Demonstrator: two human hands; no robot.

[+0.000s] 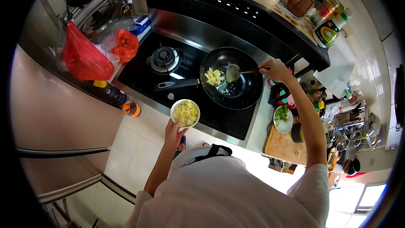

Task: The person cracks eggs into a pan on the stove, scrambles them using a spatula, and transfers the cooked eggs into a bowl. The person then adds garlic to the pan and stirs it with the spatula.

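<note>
My left hand (173, 131) holds a white bowl (185, 125) of yellow scrambled egg (185, 113) from below, in front of the stove. A black wok (249, 95) rests on the right burner, its handle pointing left. My right hand (275, 70) is closed around the handle of a ladle (233, 73), whose head is inside the wok. A small heap of egg (214, 77) lies in the wok, just left of the ladle head, with shiny oil beside it.
Left of the bare burner (163, 58) hang or lie red bags (86, 57). The range hood (236, 21) overhangs the stove's back. A plate of green pieces (282, 119) and a cutting board (283, 144) are at the right. A bottle (131, 109) stands at the left edge.
</note>
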